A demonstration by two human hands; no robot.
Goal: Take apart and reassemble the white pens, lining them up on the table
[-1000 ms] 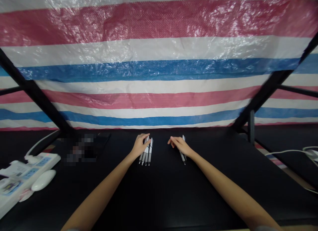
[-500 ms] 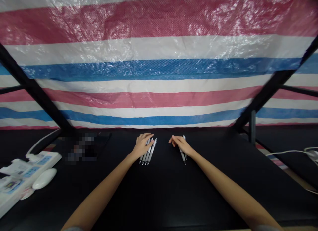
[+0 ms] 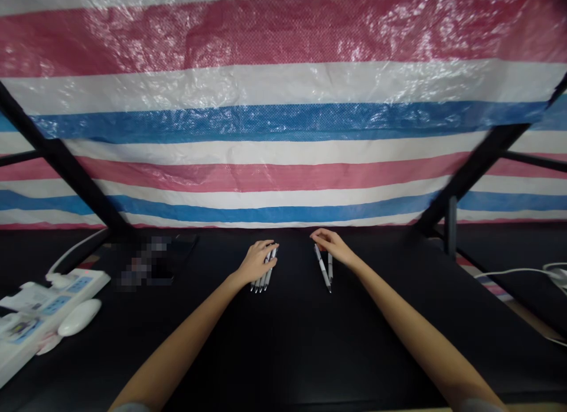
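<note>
Several grey-and-white pens (image 3: 267,277) lie side by side on the black table, their tips toward me. My left hand (image 3: 257,260) rests over their upper left part, fingers spread and curved across them. To the right, two more pens lie at a slight angle to each other: a left one (image 3: 323,268) and a right one (image 3: 330,266). Over the far ends of these two is my right hand (image 3: 330,243), thumb and forefinger brought together near the left pen's top. Whatever may be between those fingertips is too small to make out.
A white power strip (image 3: 66,297) with plugs and a white mouse-shaped object (image 3: 80,317) sit at the left. Behind them lies a blurred dark item (image 3: 148,264). Black frame bars (image 3: 473,175) and a striped sheet (image 3: 283,178) stand behind the table (image 3: 283,353).
My right hand has moved away from me and slightly right, uncovering more of the two right pens, whose tops now stand apart. My left hand has shifted slightly right over its pens.
</note>
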